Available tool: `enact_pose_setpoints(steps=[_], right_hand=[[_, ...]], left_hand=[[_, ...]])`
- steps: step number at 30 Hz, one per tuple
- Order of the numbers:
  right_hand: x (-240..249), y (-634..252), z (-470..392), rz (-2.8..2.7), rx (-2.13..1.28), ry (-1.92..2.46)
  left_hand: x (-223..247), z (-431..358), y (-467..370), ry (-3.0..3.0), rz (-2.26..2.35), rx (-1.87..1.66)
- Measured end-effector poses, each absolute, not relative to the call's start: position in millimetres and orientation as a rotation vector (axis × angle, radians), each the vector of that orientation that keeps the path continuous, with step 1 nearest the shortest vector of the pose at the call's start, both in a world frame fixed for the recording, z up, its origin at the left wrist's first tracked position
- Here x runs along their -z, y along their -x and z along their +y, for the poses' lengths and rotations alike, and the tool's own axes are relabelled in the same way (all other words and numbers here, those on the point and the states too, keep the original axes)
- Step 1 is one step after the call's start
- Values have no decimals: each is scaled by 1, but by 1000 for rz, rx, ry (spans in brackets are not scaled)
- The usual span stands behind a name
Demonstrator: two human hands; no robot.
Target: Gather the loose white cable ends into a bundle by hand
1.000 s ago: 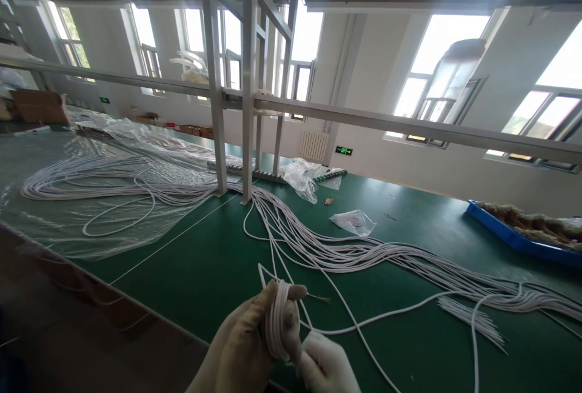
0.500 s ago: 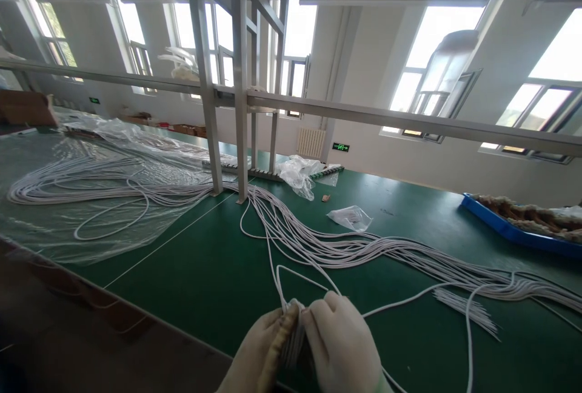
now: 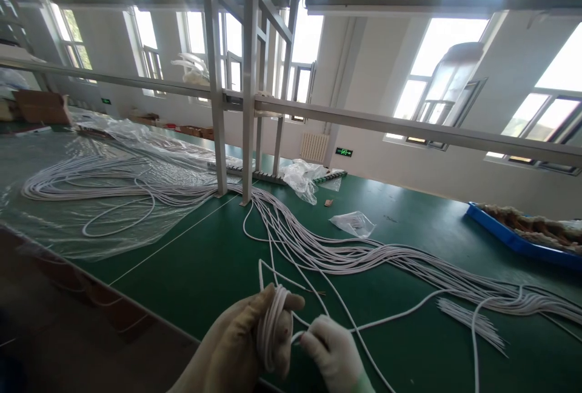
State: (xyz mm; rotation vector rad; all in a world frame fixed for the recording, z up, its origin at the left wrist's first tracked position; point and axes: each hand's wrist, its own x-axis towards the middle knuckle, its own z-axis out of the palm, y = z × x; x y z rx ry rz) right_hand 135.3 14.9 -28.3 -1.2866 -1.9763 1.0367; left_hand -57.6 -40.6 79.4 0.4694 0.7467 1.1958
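Your gloved left hand [image 3: 236,350] is clamped on a white wire coil [image 3: 271,329], its loops wound round the fingers [image 3: 284,305]. Your right hand [image 3: 334,359] pinches the trailing strand just beside the coil, above the green table [image 3: 204,265].

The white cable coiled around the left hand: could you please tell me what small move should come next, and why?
Probably one more wrap: the right hand pinches the free strand beside the coil on the left hand, and loose white cable trails across the green table.
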Motion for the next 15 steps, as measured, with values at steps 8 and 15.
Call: enact_pose_setpoints(steps=[8,15], right_hand=[[-69,-119,35,-2023,-755,1384],[-6,-95,-31,-2329,-116,1383]], left_hand=[[-68,-33,49,-676,957,-939],[-36,-30,55,-543,1090,-1307]])
